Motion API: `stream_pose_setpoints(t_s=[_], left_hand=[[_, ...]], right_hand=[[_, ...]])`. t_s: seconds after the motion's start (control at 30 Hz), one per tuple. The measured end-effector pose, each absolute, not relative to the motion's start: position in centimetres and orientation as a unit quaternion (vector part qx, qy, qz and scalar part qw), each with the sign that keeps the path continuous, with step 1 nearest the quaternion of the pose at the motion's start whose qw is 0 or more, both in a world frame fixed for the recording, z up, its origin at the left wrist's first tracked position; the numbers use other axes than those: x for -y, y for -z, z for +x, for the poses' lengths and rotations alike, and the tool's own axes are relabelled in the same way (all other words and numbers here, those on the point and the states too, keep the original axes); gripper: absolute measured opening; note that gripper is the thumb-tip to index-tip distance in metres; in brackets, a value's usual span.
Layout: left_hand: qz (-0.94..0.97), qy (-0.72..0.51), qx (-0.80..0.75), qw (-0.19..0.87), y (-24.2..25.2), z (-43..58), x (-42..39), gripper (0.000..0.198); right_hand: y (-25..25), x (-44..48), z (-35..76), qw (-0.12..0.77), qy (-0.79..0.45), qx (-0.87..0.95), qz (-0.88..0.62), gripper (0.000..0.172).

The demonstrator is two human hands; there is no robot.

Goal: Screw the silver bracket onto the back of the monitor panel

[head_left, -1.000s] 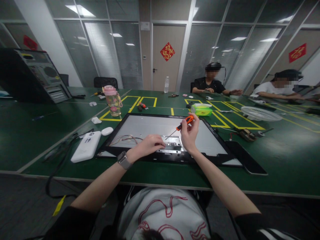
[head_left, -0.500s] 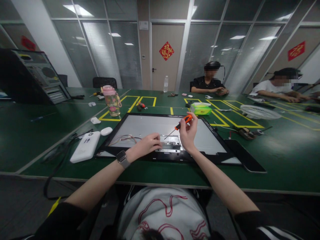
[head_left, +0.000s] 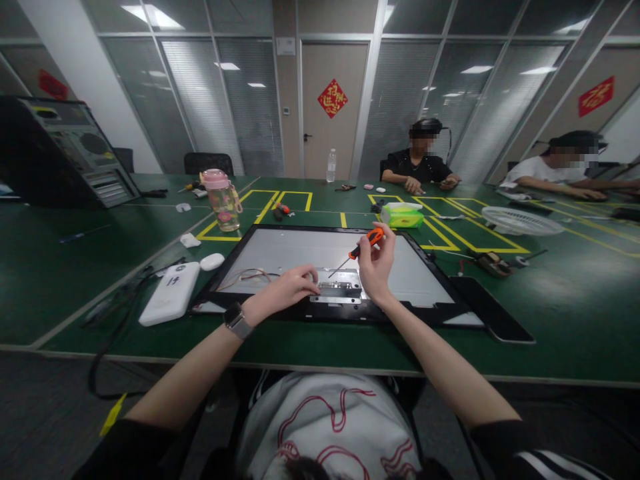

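Note:
A flat display panel [head_left: 280,250] with a black frame lies on the table in front of me, its pale back facing up. On its near middle part sits a silver metal bracket [head_left: 340,300] with a small board. My right hand [head_left: 377,267] is closed round an orange and black screwdriver [head_left: 367,244], whose thin shaft slants down-left, its tip above the bracket. At the bracket's left end is my left hand [head_left: 293,288], fingers bent and a little apart; whether they touch it I cannot tell. Thin wires [head_left: 250,275] run across the panel left of this hand.
A white power bank [head_left: 170,295] and a white mouse-shaped case [head_left: 212,262] lie to the left, a black phone [head_left: 493,310] to the right. Behind the panel stand a pink-lided bottle [head_left: 221,203] and a green tissue pack [head_left: 401,215]. Two co-workers sit across the table.
My left hand has shifted slightly left and down along the bracket's left end. My right hand and the screwdriver stay almost still. A co-worker's hands opposite have moved apart.

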State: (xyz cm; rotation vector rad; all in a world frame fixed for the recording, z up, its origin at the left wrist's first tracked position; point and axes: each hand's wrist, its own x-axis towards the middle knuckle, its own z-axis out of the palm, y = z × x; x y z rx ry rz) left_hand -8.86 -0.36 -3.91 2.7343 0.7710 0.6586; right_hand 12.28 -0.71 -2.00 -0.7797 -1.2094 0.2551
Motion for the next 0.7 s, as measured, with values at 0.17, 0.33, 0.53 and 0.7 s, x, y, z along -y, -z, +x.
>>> stream_pose_setpoints(t_s=[0.17, 0.33, 0.53, 0.7], left_hand=[[0.930, -0.233, -0.270, 0.087, 4.0, -8.4, 0.7, 0.013], [0.938, -0.214, -0.269, 0.045, 3.7, -7.8, 1.2, 0.012], [0.949, -0.190, -0.253, 0.007, 3.5, -7.9, 1.4, 0.017], [0.941, -0.206, -0.265, 0.050, 3.3, -8.1, 1.5, 0.017]], right_hand=[[2.1, 0.8, 12.1, 0.741, -0.105, 0.560, -0.355, 0.028], [2.2, 0.7, 11.9, 0.740, -0.102, 0.568, -0.345, 0.028], [2.4, 0.8, 11.9, 0.736, -0.103, 0.575, -0.342, 0.028], [2.6, 0.7, 11.9, 0.731, -0.103, 0.582, -0.341, 0.028]])
